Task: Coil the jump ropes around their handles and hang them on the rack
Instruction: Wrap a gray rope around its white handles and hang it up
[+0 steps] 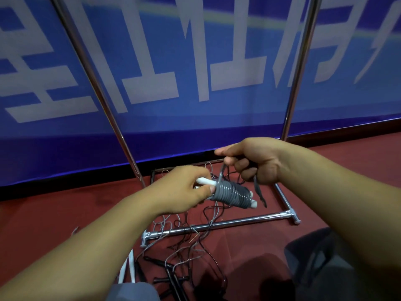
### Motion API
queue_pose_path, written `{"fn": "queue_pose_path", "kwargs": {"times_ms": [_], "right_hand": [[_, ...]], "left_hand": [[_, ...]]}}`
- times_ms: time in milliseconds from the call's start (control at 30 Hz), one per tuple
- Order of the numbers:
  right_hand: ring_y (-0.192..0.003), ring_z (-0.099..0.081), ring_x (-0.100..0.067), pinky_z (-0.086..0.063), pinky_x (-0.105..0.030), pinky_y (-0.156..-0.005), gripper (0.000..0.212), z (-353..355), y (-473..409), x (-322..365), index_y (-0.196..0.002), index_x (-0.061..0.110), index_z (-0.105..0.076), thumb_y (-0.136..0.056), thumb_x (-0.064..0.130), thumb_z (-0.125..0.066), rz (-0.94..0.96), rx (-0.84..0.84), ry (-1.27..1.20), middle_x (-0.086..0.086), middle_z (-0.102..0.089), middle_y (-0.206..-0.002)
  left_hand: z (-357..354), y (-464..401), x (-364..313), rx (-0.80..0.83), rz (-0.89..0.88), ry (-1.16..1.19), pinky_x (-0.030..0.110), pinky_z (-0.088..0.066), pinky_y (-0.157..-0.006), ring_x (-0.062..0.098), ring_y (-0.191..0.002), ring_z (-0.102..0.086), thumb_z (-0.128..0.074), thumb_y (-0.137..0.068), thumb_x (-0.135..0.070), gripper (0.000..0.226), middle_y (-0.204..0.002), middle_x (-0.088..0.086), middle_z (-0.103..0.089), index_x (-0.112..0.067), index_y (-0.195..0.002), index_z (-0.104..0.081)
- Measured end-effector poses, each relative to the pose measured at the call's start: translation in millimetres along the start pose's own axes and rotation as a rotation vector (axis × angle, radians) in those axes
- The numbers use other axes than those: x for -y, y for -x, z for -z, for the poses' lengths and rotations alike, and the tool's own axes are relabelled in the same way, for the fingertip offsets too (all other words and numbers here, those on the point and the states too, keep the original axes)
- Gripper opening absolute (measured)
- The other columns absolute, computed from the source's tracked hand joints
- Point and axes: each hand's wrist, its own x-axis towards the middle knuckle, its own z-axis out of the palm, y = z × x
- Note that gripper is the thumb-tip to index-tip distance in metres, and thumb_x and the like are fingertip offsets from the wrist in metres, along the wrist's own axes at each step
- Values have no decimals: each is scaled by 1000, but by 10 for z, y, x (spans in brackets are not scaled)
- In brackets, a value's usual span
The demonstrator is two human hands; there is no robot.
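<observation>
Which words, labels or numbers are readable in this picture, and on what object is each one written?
Blue banner behind the rack: large white characters, cut off by the frame and blurred, not readable.
White handles and grey rope coil: no text visible.

Grey rope (231,194) coiled round white handles (205,182) — tilted, above rack base (219,225).

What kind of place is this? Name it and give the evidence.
Probably a gym or sports hall: red floor, a big blue banner along the wall, a metal rack, and loose jump ropes on the floor.
</observation>
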Motion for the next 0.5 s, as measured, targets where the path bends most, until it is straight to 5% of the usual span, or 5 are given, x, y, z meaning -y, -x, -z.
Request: {"fn": "queue_pose_path", "kwargs": {"times_ms": [233,500], "right_hand": [[-37,-30,-1,-17,-12,-36,26,56,-90,-18,-123,9,-60,-106,12,-41,-5,13,27,2,-65,-62],[-32,-25,0,-15,-12,-36,18,109,-226,-29,-111,18,-48,-105,5,-38,-88,-28,0,0,-66,-57]], "left_hand": [[-35,-1,-63,24,-56,-73,28,-41,-63,9,-67,-52,-59,-96,-23,9,-74,-5,-58,-20,-87,-61],[1,32,-116,18,-71,-96,34,-42,-61,13,-64,-51,-61,-95,-25,16,-70,-4,-56,-26,-79,-57]]}}
